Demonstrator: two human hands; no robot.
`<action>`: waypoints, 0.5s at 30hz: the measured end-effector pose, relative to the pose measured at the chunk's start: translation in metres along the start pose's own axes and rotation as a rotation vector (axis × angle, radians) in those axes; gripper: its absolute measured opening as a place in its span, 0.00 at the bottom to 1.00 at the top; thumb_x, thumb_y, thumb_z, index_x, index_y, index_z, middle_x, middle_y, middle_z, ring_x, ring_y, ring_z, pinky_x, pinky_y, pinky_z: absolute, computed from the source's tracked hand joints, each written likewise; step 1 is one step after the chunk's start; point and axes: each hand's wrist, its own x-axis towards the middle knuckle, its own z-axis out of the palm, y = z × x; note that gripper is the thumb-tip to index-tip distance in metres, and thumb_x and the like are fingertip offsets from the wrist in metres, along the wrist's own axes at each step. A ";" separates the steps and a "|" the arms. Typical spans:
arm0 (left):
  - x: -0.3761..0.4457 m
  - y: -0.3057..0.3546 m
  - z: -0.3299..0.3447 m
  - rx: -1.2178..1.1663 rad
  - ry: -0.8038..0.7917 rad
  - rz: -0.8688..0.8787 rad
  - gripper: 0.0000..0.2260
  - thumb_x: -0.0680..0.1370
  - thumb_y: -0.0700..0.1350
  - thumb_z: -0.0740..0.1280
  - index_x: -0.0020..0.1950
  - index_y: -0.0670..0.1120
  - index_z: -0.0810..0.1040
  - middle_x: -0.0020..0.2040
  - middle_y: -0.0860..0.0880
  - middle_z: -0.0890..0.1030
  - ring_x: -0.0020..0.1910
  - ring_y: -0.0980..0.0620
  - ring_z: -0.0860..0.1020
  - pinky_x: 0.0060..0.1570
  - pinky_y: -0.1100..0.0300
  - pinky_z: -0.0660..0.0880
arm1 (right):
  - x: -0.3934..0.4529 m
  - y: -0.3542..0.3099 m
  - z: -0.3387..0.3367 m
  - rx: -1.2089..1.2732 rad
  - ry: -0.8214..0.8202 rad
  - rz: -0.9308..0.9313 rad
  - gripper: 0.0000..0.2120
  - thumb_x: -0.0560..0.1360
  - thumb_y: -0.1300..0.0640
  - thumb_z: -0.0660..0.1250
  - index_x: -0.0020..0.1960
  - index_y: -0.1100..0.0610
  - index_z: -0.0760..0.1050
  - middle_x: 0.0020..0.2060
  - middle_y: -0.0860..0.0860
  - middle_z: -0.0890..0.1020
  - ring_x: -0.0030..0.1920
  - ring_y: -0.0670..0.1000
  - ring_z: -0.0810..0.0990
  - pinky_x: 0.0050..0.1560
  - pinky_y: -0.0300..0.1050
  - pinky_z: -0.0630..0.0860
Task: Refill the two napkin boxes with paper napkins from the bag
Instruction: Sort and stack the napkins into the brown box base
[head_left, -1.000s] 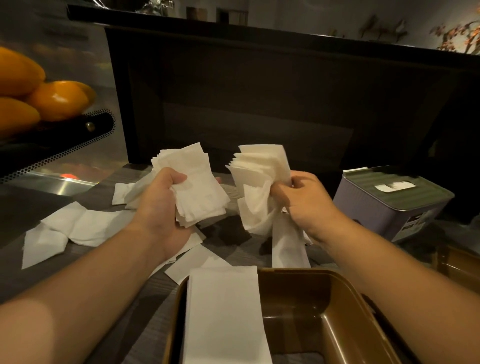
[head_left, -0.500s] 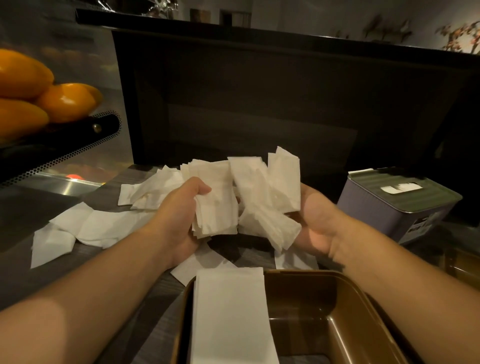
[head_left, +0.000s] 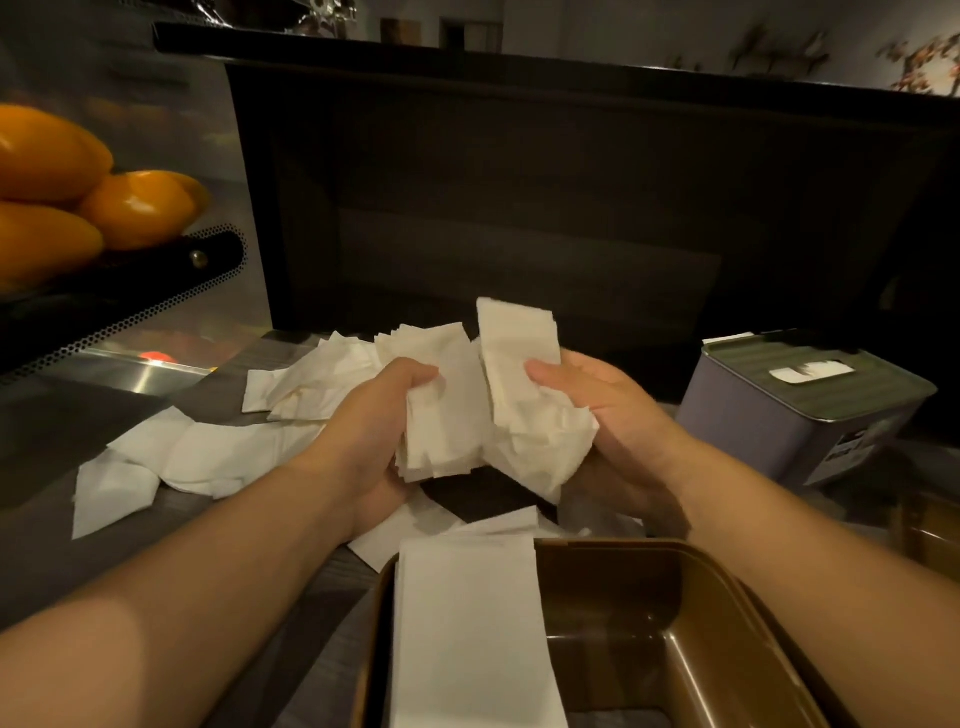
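While raised together, both hands (head_left: 374, 431) clutch napkins (head_left: 452, 415).

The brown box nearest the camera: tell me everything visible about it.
The brown box is an open, lidless rectangular tub with rounded corners, glossy like plastic. It sits on the grey counter at the bottom of the view. A neat stack of white napkins fills its left side; the right side looks empty. Neither hand touches it.

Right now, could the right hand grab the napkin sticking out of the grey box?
Probably not yet. The right hand is full, gripping a bunch of napkins, so it would have to let those go first. Otherwise the way looks free: the grey box sits just beside it, and nothing covers its napkin.
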 end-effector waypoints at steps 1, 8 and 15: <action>0.001 0.000 -0.001 -0.003 -0.013 -0.001 0.10 0.78 0.50 0.65 0.59 0.52 0.75 0.54 0.45 0.84 0.53 0.41 0.82 0.53 0.43 0.80 | 0.000 0.000 0.002 0.015 -0.019 -0.019 0.17 0.76 0.53 0.70 0.64 0.50 0.76 0.51 0.51 0.87 0.54 0.55 0.87 0.52 0.56 0.84; -0.001 -0.002 0.004 -0.052 0.044 0.020 0.09 0.79 0.51 0.64 0.59 0.52 0.76 0.52 0.45 0.85 0.49 0.42 0.84 0.48 0.45 0.82 | 0.000 0.000 0.009 0.040 -0.052 -0.078 0.15 0.79 0.56 0.67 0.65 0.51 0.76 0.50 0.52 0.87 0.50 0.54 0.87 0.49 0.55 0.84; -0.006 -0.002 0.008 -0.057 0.049 0.076 0.04 0.80 0.51 0.64 0.47 0.56 0.70 0.53 0.45 0.80 0.52 0.42 0.81 0.53 0.44 0.79 | -0.007 -0.022 0.004 0.339 -0.232 -0.042 0.19 0.71 0.57 0.76 0.59 0.62 0.81 0.43 0.58 0.86 0.42 0.54 0.87 0.43 0.48 0.85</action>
